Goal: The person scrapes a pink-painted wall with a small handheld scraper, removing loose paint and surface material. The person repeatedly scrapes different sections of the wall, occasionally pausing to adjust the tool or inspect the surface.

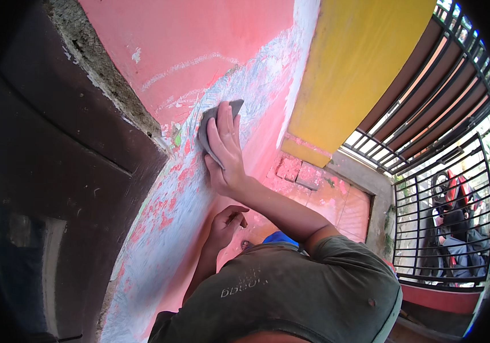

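My right hand (226,150) presses a dark grey sheet, apparently sandpaper (204,128), flat against the wall. The sheet lies under the palm and fingers, and its edges stick out beyond them. Around it the wall surface (253,85) is scuffed whitish-blue, with patches of pink paint left in it. My left hand (227,225) hangs lower, in front of my body and close to the wall. Its fingers are loosely curled, and I see nothing in them.
Left of the scuffed strip is a dark brown panel (69,128) with a rough, broken cement edge (112,81). A yellow wall section (348,64) stands to the right. Pink dust and blocks (307,176) lie on the tiled floor. Beyond are a black metal gate (442,214) and a parked motorcycle (455,188).
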`<action>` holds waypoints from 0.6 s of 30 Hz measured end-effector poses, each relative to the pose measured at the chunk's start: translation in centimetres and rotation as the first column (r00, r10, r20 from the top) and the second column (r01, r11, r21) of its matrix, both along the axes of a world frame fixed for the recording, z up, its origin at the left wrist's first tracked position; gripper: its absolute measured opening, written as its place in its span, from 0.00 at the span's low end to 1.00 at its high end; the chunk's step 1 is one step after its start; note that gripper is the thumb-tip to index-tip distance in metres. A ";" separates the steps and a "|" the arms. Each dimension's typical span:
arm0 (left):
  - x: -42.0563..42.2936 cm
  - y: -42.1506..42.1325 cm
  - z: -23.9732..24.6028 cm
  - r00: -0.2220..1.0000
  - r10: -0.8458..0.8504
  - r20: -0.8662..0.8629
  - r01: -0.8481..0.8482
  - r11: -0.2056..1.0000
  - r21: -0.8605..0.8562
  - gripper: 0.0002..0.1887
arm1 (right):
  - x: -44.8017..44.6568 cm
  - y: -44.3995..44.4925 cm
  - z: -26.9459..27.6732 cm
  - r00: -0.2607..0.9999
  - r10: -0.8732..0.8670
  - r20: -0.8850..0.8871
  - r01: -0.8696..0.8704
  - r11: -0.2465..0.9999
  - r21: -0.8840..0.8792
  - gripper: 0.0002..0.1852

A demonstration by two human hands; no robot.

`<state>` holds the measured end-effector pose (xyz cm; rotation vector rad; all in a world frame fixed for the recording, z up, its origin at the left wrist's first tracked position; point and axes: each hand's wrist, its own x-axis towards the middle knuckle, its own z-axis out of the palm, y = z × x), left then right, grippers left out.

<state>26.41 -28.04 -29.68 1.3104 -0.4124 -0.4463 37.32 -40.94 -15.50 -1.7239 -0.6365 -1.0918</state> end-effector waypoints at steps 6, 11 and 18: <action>-0.9 0.0 1.7 0.998 -0.056 0.002 0.056 0.994 0.090 0.11 | 17.5 -19.4 7.7 0.902 0.172 -0.395 0.125 0.773 0.622 0.30; -1.6 0.6 0.4 0.998 -0.062 -0.017 0.063 0.995 0.080 0.11 | 11.3 -9.7 3.8 0.969 -0.041 -0.243 0.131 0.920 0.369 0.30; -0.5 -0.3 0.4 0.997 -0.069 0.022 0.068 0.998 0.017 0.11 | 6.8 -5.9 0.3 0.997 -0.056 0.049 0.049 0.990 0.130 0.35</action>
